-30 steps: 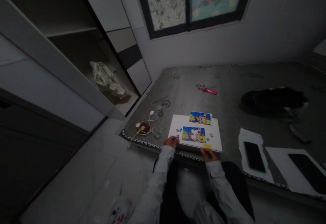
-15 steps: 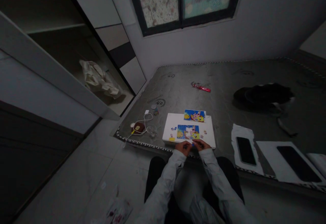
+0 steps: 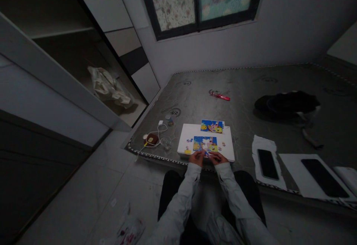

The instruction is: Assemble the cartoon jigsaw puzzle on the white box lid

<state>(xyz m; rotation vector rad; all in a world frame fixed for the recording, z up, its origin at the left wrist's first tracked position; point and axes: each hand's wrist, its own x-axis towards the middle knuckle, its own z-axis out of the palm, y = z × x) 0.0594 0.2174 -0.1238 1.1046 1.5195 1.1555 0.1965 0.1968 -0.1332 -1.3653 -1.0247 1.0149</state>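
A partly assembled jigsaw puzzle (image 3: pixel 198 142) in blue and yellow lies on a white box (image 3: pixel 182 135), with a pale gap in its middle. At the puzzle's near edge, my left hand (image 3: pixel 197 158) and my right hand (image 3: pixel 218 158) meet with pinched fingertips. Between them is a small blue and pinkish puzzle piece (image 3: pixel 206 154), partly covered by the fingers. Several loose pieces (image 3: pixel 189 140) sit left of the puzzle, and others (image 3: pixel 221 146) sit to its right. Behind it lies a matching picture card (image 3: pixel 212 126).
The box rests near the front edge of a grey mattress (image 3: pixel 240 122). To the left are a white cable (image 3: pixel 158 131), a brown object (image 3: pixel 151 140) and a small clear jar (image 3: pixel 169 119). Phones (image 3: pixel 268 164) lie at right, beyond them a dark cap (image 3: pixel 287 105). A red-handled tool (image 3: pixel 220 96) lies farther back.
Both hands have moved slightly forward, from the box's near edge onto the puzzle's lower edge. The small piece between the fingertips has moved with them.
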